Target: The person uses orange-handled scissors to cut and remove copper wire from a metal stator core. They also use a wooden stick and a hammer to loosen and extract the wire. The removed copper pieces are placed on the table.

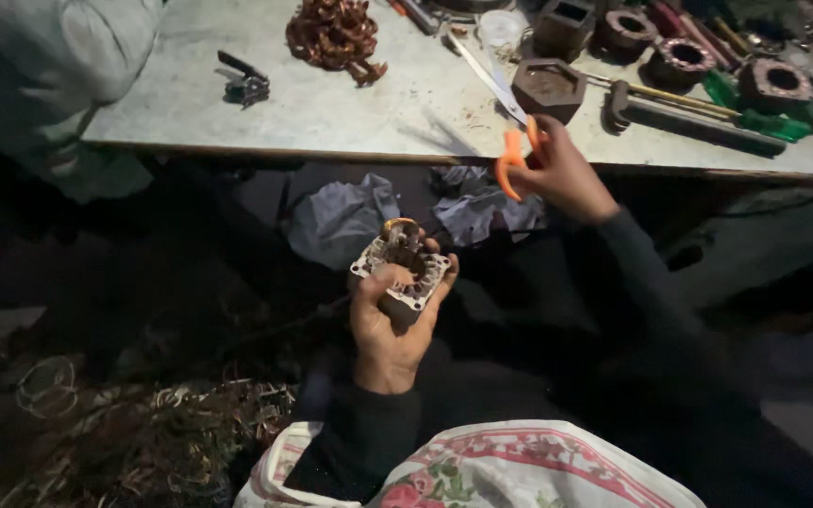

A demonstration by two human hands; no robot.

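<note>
- Stator core (401,268), a small square motor stator with a pale end plate, sits in my left hand (390,325), below the table (331,113) edge and over my lap; that grip is closed around its body, thumb on the upper face.
- Scissors (510,141) with orange handles are in my right hand (566,174); fingers are closed through the loops, blades pointing up over the table.
- For a clean cut, I judge it best to hold the core steady, opening turned toward me, and bring the blade tips in slowly.
- Copper wire scrap (336,33) lies on the table, more stators (679,58) beyond.
- Dim light: winding detail cannot be told.
</note>
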